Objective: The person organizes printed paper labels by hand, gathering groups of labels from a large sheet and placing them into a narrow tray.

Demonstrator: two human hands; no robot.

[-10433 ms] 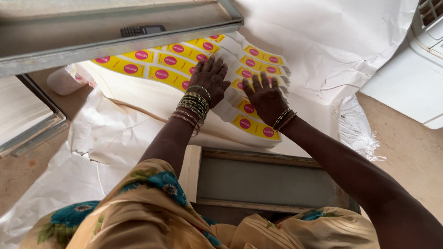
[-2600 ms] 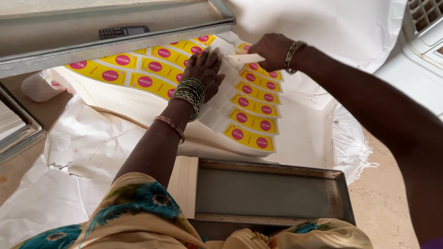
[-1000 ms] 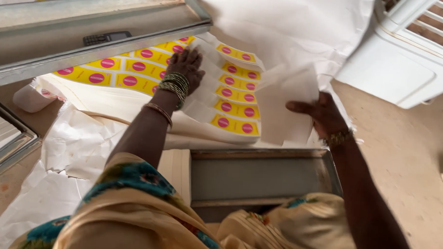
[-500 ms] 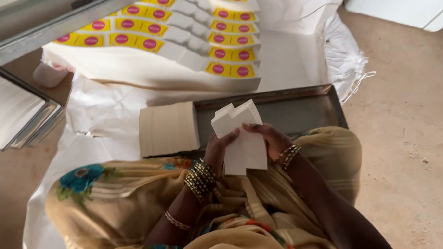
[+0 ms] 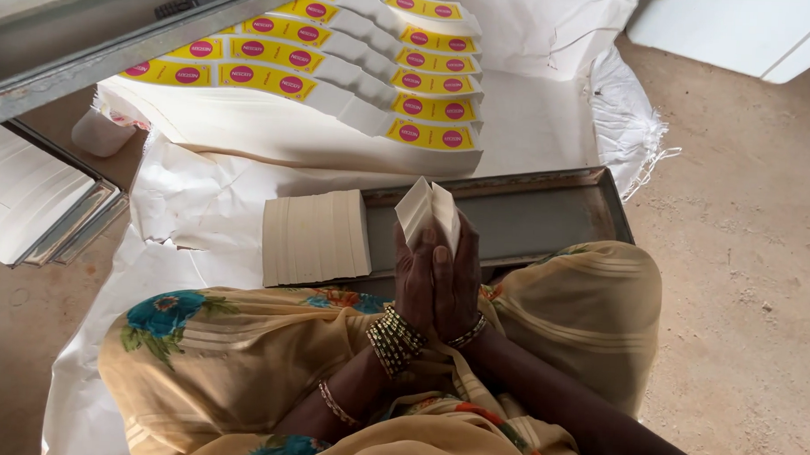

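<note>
My left hand [image 5: 416,282] and my right hand [image 5: 458,288] are pressed palm to palm over my lap, squeezing a small bundle of white paper sheets [image 5: 429,210] that sticks up above the fingertips. Just beyond the hands lies a shallow grey metal tray [image 5: 531,214] with a row of stacked white sheets [image 5: 315,237] standing at its left end. Farther away lies a fanned pile of white sheets with yellow labels and pink dots [image 5: 339,68].
White sacking [image 5: 190,202] covers the floor under the piles. A grey metal frame [image 5: 88,37] slants across the top left, with flat trays of white sheets [image 5: 29,205] at the left edge. A white appliance [image 5: 744,28] stands top right beside bare sandy floor [image 5: 745,266].
My hands left the fanned labelled pile, carried some white sheets back over the tray and closed together on them. My view tilted down toward my lap.
</note>
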